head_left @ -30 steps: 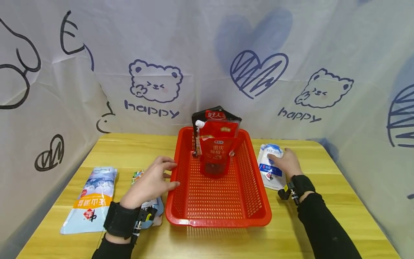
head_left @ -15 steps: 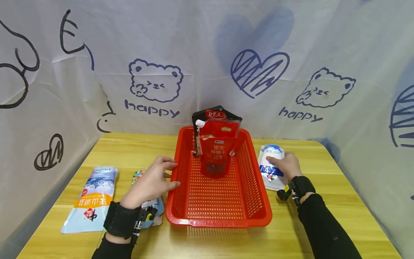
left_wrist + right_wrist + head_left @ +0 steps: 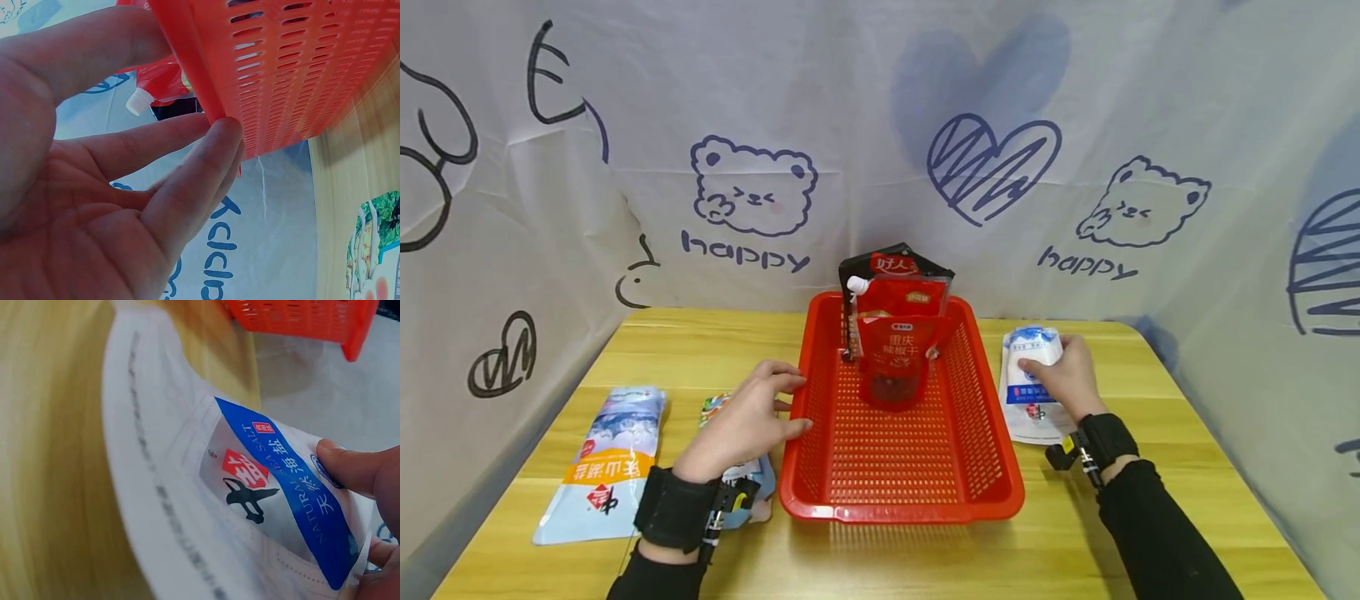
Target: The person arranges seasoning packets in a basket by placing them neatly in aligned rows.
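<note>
My right hand point(image 3: 1066, 377) grips a white and blue bag of sea salt point(image 3: 1028, 412) by its side, right of the basket. Up close in the right wrist view, the thumb presses the printed front of the salt bag point(image 3: 250, 481), with fingers behind it. My left hand point(image 3: 752, 423) reaches to the left rim of a red plastic basket point(image 3: 898, 510). Its fairly straight fingers touch that rim in the left wrist view. Inside the basket's back part stand a red chili pouch point(image 3: 897, 354), a red spouted pouch point(image 3: 917, 293) and a black package point(image 3: 850, 268).
A light blue and orange salt bag point(image 3: 601, 467) lies at the left of the wooden table point(image 3: 970, 567). Another colourful pouch point(image 3: 758, 492) lies partly hidden under my left forearm. A white curtain with drawings point(image 3: 880, 167) surrounds the table's back and sides.
My right hand has closed its hold on the sea salt bag, whose front has turned and smoothed slightly. The left hand stays at the basket rim. The head view has shifted a little.
</note>
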Available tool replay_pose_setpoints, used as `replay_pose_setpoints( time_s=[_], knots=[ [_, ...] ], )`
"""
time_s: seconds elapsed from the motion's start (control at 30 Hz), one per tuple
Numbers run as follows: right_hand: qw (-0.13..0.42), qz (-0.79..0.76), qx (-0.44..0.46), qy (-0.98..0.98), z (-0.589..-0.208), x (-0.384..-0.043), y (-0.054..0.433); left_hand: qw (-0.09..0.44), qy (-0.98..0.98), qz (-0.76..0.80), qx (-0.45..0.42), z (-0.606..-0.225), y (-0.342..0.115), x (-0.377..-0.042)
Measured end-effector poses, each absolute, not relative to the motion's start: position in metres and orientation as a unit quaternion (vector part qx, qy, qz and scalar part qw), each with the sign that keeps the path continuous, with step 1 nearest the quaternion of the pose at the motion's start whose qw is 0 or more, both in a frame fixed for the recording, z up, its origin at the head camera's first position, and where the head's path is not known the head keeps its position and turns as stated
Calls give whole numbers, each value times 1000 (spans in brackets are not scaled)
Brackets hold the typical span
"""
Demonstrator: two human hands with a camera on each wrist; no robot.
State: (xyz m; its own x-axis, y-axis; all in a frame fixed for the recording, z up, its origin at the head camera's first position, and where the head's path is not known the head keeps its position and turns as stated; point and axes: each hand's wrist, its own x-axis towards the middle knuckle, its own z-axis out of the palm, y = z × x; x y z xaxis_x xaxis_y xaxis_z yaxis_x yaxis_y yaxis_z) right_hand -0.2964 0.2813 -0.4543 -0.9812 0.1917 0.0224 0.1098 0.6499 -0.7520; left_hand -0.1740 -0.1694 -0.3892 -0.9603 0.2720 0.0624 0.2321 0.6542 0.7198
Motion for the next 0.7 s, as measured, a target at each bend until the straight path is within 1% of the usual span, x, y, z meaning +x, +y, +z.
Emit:
replay_pose_setpoints(
  time_s=[0.33,0.7],
  knots=[
    [98,407,-62,-906,-422,-276,283,27,909,392,136,-388,-170,-174],
    [175,405,-33,-897,-377,-250,275,24,910,391,138,-390,-169,-175]
  ],
)
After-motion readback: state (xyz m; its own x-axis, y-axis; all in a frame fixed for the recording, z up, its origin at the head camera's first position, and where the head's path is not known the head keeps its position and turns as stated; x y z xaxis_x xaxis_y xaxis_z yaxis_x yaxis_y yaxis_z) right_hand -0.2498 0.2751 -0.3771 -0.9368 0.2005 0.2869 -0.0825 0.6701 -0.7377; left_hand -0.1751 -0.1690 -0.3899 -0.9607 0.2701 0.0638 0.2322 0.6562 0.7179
